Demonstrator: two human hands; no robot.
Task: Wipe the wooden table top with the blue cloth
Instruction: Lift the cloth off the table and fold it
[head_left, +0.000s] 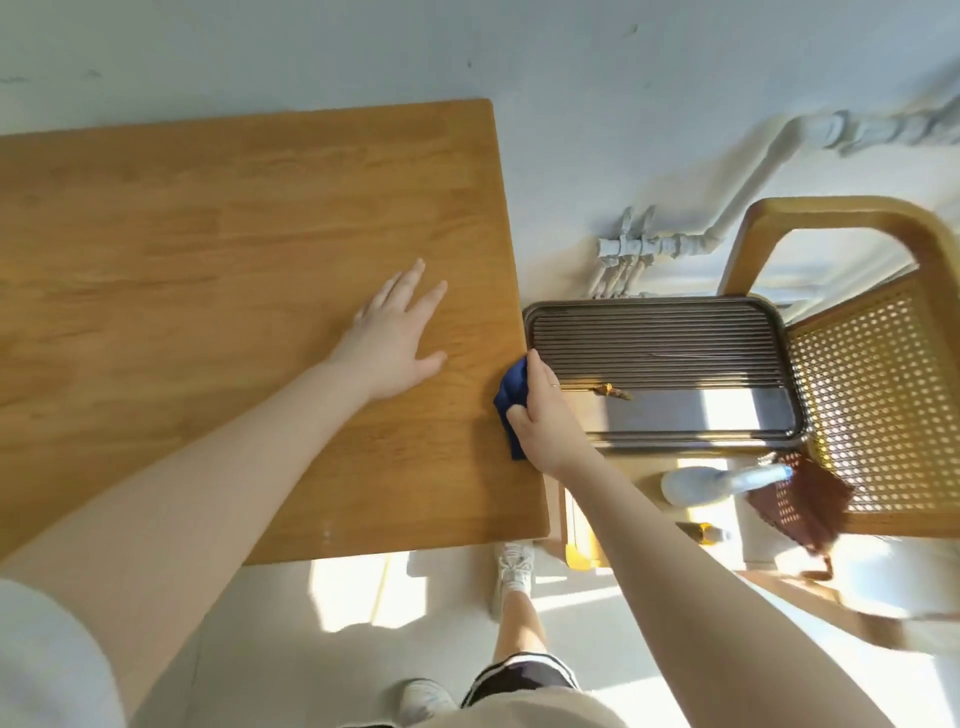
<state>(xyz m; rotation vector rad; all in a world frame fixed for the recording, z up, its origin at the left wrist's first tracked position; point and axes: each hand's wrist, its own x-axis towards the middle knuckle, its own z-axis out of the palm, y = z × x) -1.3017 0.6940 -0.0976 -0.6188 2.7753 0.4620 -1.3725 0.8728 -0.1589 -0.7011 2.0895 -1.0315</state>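
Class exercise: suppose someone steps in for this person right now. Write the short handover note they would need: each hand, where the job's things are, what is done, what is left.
Left hand: open, flat on the wooden table top, fingers spread.
Right hand: grips the blue cloth at the table's right edge, beside the metal tray on the chair.
Spray bottle and brown cloth lie on the chair, near the tray.
Done: cannot tell how much is wiped; no marks show on the wood.
Left: probably sweep the cloth back across the rest of the top.
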